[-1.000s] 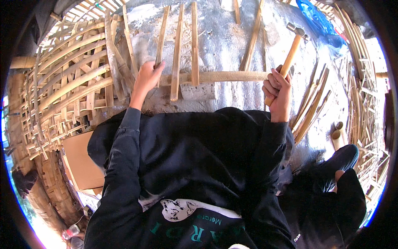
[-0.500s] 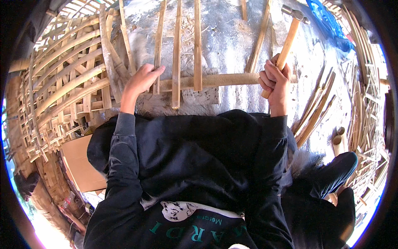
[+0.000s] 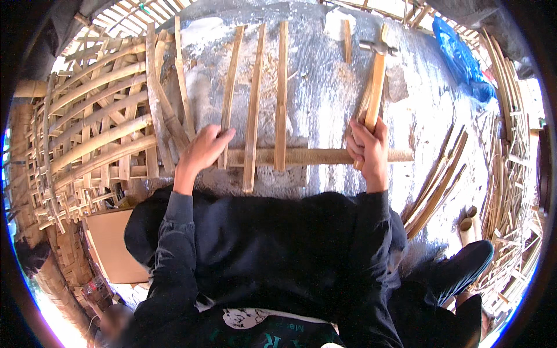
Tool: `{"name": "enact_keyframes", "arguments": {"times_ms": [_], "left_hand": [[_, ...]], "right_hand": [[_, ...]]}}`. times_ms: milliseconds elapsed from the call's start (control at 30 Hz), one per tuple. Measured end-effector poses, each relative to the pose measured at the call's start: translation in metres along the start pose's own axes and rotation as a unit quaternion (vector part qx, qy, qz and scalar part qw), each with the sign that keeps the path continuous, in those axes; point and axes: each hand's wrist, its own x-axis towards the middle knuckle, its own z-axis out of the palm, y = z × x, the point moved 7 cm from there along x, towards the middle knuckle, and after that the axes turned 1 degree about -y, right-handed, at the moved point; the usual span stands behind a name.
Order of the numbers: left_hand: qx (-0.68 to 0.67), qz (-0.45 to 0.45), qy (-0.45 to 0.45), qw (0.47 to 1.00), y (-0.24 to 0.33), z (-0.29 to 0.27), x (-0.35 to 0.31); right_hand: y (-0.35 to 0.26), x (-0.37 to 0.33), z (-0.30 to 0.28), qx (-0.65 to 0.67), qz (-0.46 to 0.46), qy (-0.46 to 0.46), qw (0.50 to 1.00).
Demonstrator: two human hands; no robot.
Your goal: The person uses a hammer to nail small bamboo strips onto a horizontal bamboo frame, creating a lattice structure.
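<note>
Left hand [image 3: 203,149]: closed around the lower part of the left slat [image 3: 232,87], thumb uppermost, with the slat's near end showing just below the grip.
Right hand [image 3: 370,148]: wrapped around the handle of a hammer [image 3: 376,93].
Hammer: raised in view beyond the fist, metal head pointing away from the person (part of another strip [image 3: 364,107] shows behind its handle).
Slats: the left one, the middle slat [image 3: 255,104] and the right slat [image 3: 281,93] lie apart, each crossing the pole [image 3: 325,155]; the middle one reaches nearest the person.
Pole: sideways in front of the person, passing behind the right hand.
Left side: a woven bamboo panel [image 3: 96,139].
Right side: blue plastic [image 3: 461,61] and loose strips [image 3: 438,185].
</note>
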Motion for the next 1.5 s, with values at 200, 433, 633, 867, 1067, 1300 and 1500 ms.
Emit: {"name": "enact_keyframes", "arguments": {"times_ms": [200, 433, 633, 867, 1067, 1300, 1500], "left_hand": [[-0.019, -0.065, -0.072, 0.995, -0.004, 0.012, 0.003], [-0.047, -0.014, -0.046, 0.998, 0.006, 0.008, 0.002], [-0.052, -0.052, -0.063, 0.995, 0.009, 0.005, 0.002], [-0.047, -0.047, -0.060, 0.996, 0.011, 0.006, 0.000], [-0.026, -0.045, -0.040, 0.998, 0.013, 0.004, -0.002], [-0.028, -0.043, -0.031, 0.998, 0.013, 0.003, -0.002], [-0.018, -0.054, -0.047, 0.997, 0.010, 0.005, -0.001]], "right_hand": [[-0.006, -0.008, -0.011, 0.078, 0.026, 0.042, 0.996], [-0.009, -0.009, -0.019, 0.169, 0.047, 0.060, 0.983], [-0.007, -0.009, -0.025, 0.199, 0.053, 0.056, 0.977], [0.000, -0.010, -0.028, 0.247, 0.069, 0.041, 0.966], [-0.002, -0.010, -0.027, 0.248, 0.068, 0.038, 0.966], [0.000, -0.010, -0.027, 0.241, 0.074, 0.041, 0.967], [0.000, -0.011, -0.025, 0.235, 0.075, 0.045, 0.968]]}}
